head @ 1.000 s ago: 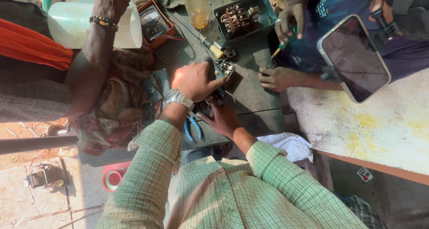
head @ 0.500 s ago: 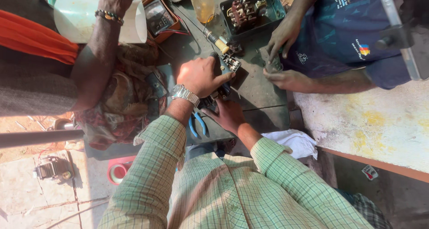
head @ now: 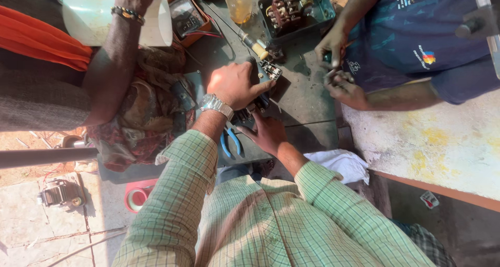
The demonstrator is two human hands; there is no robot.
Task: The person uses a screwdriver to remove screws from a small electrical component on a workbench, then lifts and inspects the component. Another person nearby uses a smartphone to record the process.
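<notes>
Black switch part (head: 255, 103) stays steadiest pinched between left hand (head: 234, 85) above and right hand (head: 268, 131) below, near blue pliers (head: 229, 142)

1. Meter (head: 186, 15): orange-cased instrument with a pale rectangular display face, upper centre-left of the frame, lying tilted on the dark worktop (head: 307, 98) beside a translucent white jug (head: 94, 14).

2. Small packet (head: 429, 199): flat white rectangle with red and dark print, lower right of the frame, lying on the floor below the edge of the pale slab.

3. Logo patch (head: 427, 56): small multicoloured emblem with pale lettering, upper right, on a co-worker's dark blue shirt.
</notes>
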